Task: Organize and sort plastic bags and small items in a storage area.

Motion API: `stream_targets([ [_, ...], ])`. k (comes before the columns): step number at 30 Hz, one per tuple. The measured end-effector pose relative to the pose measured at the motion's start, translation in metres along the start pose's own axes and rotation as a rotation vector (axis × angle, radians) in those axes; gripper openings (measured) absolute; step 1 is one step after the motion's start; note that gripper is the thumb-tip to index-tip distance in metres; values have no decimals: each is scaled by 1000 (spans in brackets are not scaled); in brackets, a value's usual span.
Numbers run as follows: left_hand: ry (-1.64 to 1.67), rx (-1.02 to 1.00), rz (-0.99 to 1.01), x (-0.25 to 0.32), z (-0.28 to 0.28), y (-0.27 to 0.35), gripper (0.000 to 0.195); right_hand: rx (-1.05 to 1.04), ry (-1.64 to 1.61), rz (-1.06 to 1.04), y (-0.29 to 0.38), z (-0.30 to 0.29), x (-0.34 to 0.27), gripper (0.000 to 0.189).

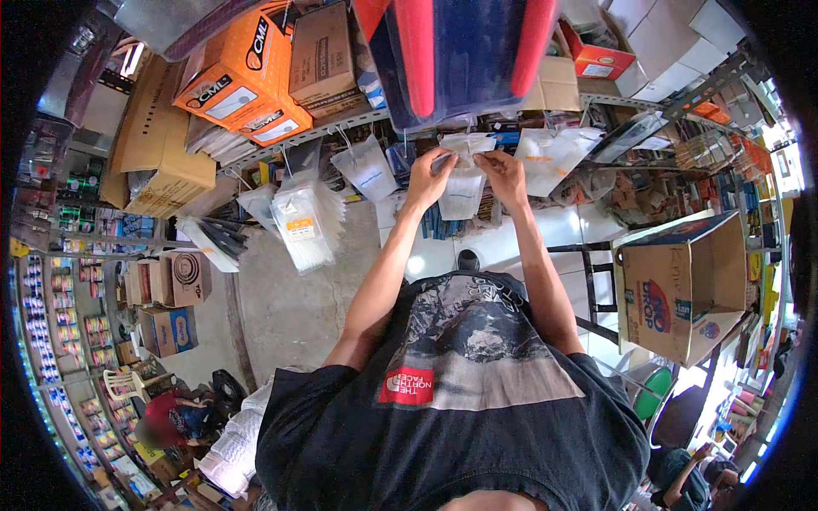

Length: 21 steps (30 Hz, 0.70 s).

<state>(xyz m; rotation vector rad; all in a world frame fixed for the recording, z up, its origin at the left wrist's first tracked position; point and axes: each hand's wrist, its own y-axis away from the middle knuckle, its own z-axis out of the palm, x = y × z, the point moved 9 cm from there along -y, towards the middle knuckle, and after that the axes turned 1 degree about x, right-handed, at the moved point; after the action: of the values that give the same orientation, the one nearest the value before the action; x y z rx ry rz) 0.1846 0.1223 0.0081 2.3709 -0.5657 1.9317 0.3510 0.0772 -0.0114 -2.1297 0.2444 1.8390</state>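
Note:
Both of my arms reach forward to a bundle of clear plastic bags (463,191) hanging below the shelf edge. The fingertips of my left hand (432,175) pinch the upper left part of the bundle. On its upper right side, my right hand (503,174) pinches the plastic between thumb and fingers. A small pale piece lies between the hands, too blurred to name. Another clear bag bundle (365,169) hangs to the left, and one with orange marks (551,160) to the right. Farther left hangs a thick stack of clear bags (303,227) with an orange-and-white label.
Orange cartons (246,76) and brown cardboard boxes (324,57) stand on the perforated metal shelf (307,133). A large dark-blue and red object (470,57) juts overhead. At right, an open cardboard box (677,287) sits beside a green stool (653,393). A person (169,415) sits at lower left.

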Motion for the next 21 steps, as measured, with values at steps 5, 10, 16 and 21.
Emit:
stream_targets([
  [5,-20,-3,-37,-7,6,-7,23,50,50,-41,-9,-5,13,24],
  [10,-61,61,-70,-9,5,-9,25,82,36,-52,-18,-6,10,24],
  [16,-149,143,-52,-15,-1,-12,28,39,112,-52,-29,-4,9,23],
  [21,-247,195,-81,-16,-15,-2,28,70,328,-27,-26,-9,-11,36],
])
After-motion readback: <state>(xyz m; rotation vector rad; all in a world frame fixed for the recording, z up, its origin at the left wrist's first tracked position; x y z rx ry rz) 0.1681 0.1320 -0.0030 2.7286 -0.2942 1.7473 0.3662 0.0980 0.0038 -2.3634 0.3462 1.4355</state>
